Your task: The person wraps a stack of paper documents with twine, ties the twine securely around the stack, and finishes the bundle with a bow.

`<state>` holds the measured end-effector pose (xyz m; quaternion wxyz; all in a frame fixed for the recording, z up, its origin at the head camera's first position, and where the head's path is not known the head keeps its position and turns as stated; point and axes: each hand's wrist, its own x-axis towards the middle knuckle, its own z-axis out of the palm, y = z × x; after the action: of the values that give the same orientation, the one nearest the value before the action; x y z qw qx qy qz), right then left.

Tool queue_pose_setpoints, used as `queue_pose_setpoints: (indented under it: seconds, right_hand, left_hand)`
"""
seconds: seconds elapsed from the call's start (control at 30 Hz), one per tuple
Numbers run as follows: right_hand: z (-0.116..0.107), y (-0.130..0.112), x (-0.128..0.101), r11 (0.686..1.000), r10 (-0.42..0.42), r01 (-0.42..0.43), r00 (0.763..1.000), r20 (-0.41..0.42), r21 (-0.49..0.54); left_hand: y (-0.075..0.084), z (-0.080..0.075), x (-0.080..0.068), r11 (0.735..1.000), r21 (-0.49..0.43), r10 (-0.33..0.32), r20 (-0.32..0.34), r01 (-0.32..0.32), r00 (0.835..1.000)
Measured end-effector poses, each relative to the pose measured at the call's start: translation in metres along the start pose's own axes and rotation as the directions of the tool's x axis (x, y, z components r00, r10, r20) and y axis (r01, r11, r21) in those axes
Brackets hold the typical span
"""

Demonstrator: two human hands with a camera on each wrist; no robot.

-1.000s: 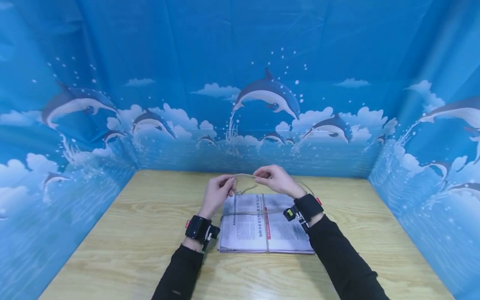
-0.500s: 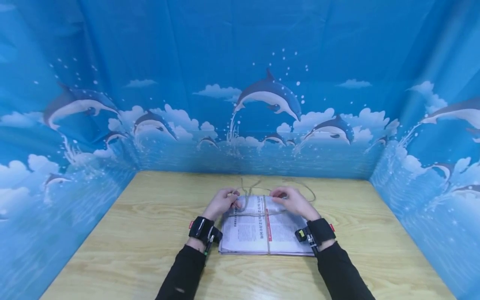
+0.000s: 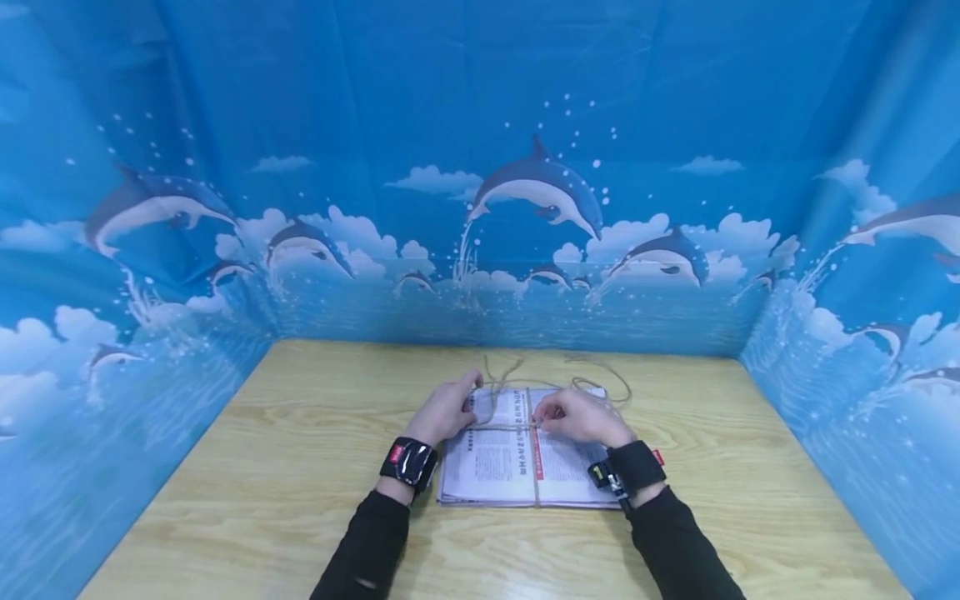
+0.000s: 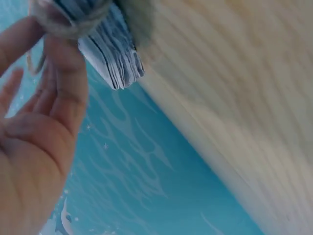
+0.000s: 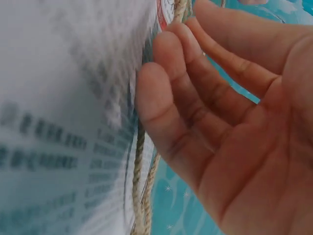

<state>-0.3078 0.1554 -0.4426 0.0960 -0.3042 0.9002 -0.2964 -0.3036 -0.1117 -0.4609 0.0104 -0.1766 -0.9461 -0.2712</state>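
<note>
A stack of newspapers lies on the table, with tan twine crossing over it lengthwise and crosswise. My left hand is at the far left corner of the stack, thumb and forefinger apart in the head view. In the left wrist view the twine runs across its fingertips. My right hand is over the stack, fingers curled, thumb and forefinger pinching the twine near where the strands cross. The right wrist view shows the other fingers bent close to the paper; the exact pinch is partly out of frame.
Loose twine ends curl on the wooden table behind the stack. A blue dolphin-print curtain encloses the back and both sides. Each wrist wears a black strap with a camera.
Both hands have come down from above the far edge, where they held a strand stretched between them. The right hand has moved nearer, onto the crossing; the left hand's fingers have spread.
</note>
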Motion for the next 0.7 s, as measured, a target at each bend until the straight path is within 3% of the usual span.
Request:
queue_pose_setpoints:
  seconds: [0.17, 0.37, 0.7]
  right_hand:
    - [0.004, -0.001, 0.000, 0.999, 0.041, -0.041, 0.999, 0.011, 0.022]
    - [0.006, -0.003, -0.001, 0.997, 0.079, -0.079, 0.997, -0.005, 0.023]
    - [0.009, -0.001, -0.001, 0.996, 0.036, -0.042, 0.997, -0.074, -0.081]
  left_hand:
    - [-0.002, 0.002, 0.001, 0.989, 0.084, 0.119, 0.030, -0.121, 0.992]
    - [-0.002, -0.006, -0.003, 0.996, 0.007, 0.091, 0.106, -0.093, 0.990]
    - [0.009, -0.001, 0.002, 0.993, 0.099, 0.055, 0.146, -0.070, 0.988]
